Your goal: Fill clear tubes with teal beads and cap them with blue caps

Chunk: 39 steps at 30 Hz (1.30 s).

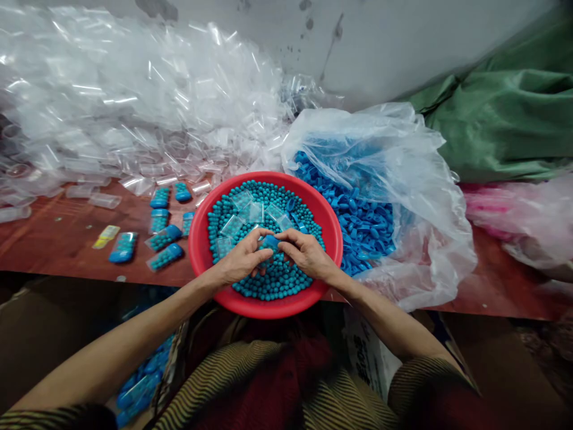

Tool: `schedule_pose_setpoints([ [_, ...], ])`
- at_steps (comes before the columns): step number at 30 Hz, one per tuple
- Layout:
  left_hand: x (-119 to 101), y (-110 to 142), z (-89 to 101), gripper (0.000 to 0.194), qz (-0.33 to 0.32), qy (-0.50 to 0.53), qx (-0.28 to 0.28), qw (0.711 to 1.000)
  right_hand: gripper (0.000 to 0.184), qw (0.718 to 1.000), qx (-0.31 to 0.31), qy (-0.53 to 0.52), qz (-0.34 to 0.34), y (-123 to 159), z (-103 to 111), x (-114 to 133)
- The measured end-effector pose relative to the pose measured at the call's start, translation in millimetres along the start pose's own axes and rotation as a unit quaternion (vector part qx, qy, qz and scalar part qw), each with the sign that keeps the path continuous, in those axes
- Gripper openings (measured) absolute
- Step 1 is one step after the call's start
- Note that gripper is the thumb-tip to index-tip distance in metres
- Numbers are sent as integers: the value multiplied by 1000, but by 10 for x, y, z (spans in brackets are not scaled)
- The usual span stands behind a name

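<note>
The left hand (245, 258) and right hand (308, 254) pinch a small blue plastic cap (270, 242) above turquoise round beads (264, 290) in a red round plastic basin (266, 309). Several bead-filled, blue-capped clear cases (164, 237) lie on the reddish-brown wooden desk (501, 280); a large heap of clear plastic sleeves (134, 101) appears unfilled. A crumpled translucent bag (430, 230) partly covers loose blue caps (364, 230).

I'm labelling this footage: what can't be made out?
Head view:
- Underside of the blue cap: hidden by the left hand and right hand.
- Red bowl floor: covered by beads.
- Yellow piece's print: too small.
- Green cloth's extent: cut off by the right edge.
</note>
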<state>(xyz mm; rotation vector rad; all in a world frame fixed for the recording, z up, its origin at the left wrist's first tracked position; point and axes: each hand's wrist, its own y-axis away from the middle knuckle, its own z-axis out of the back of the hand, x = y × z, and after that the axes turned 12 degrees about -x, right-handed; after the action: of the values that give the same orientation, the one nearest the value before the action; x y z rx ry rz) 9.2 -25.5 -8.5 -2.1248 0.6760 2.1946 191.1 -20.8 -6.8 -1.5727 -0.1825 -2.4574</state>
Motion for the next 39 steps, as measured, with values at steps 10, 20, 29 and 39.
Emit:
schedule_pose_setpoints([
  [10,-23,59,-49,52,16,87,-39,995,25,991,-88,69,71,141,-131,70],
  [20,-40,32,-83,40,-2,63,-83,995,23,987,-31,117,104,82,-142,93],
  [29,-68,49,4,51,8,-18,-34,999,30,993,84,-74,38,-129,236,-27],
  [39,-43,99,-206,52,-58,1,-99,993,47,991,-10,49,121,49,-6,171],
])
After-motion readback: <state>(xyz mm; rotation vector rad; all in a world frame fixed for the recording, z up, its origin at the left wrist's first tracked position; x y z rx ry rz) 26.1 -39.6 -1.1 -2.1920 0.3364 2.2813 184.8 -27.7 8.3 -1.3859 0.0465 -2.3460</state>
